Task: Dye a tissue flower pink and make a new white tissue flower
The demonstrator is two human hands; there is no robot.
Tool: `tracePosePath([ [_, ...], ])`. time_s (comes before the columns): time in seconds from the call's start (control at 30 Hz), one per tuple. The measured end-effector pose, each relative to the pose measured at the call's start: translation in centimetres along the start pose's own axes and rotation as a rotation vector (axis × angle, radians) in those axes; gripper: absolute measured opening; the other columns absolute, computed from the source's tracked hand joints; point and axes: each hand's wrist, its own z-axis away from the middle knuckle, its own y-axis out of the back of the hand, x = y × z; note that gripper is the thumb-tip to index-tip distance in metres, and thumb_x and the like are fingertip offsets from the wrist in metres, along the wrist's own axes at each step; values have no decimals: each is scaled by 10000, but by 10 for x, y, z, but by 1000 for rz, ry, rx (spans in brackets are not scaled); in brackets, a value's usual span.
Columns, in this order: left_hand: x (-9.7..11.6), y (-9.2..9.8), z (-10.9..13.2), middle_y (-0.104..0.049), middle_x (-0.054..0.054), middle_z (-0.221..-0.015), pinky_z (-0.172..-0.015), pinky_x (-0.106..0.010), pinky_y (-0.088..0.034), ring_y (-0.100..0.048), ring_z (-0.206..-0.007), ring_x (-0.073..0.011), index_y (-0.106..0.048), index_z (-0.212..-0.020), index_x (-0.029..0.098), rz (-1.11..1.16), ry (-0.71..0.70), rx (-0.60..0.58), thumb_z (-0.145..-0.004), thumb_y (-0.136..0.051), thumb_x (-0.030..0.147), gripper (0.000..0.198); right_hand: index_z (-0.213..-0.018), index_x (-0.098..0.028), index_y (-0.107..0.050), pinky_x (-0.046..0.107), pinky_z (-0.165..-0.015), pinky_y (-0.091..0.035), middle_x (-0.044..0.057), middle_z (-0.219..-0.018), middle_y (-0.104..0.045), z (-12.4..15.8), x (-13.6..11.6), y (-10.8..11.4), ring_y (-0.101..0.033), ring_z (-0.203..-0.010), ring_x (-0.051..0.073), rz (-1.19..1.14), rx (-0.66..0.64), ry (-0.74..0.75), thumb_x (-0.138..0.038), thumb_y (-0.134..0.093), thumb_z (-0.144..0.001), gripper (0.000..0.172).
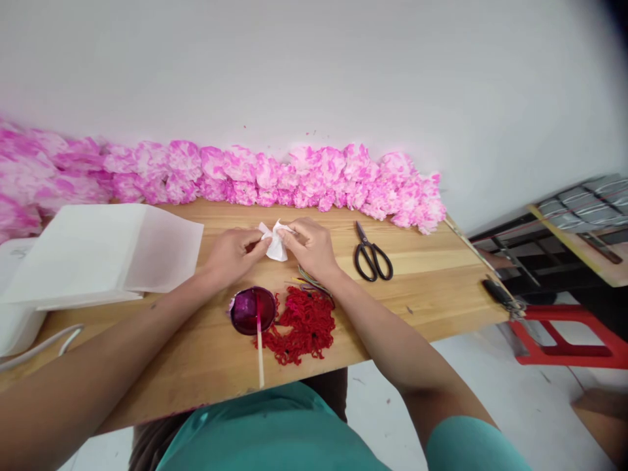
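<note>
Left hand (230,252) and right hand (311,245) pinch tissue (275,246) over wooden table (432,281) by wall (314,65).

Craft workshop (paper flowers (314,178), scissors (373,254))

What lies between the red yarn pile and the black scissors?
Head view: the right forearm crosses between red yarn pile and scissors, its right hand and the left hand pinching white tissue; otherwise bare table.
</note>
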Motion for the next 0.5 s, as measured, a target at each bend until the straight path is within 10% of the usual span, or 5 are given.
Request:
tracePosePath([
  [0.5,-2,3,0,-467,23,-556,-574,-274,-289,-443,-565,-142,-471,-620,197,20,44,2,-904,-452,496,413,-793,-212,-690,302,-774,-445,24,-792,-698,-1,2,0,-608,-774,161,-83,-6,-60,-497,-538,-972,369],
])
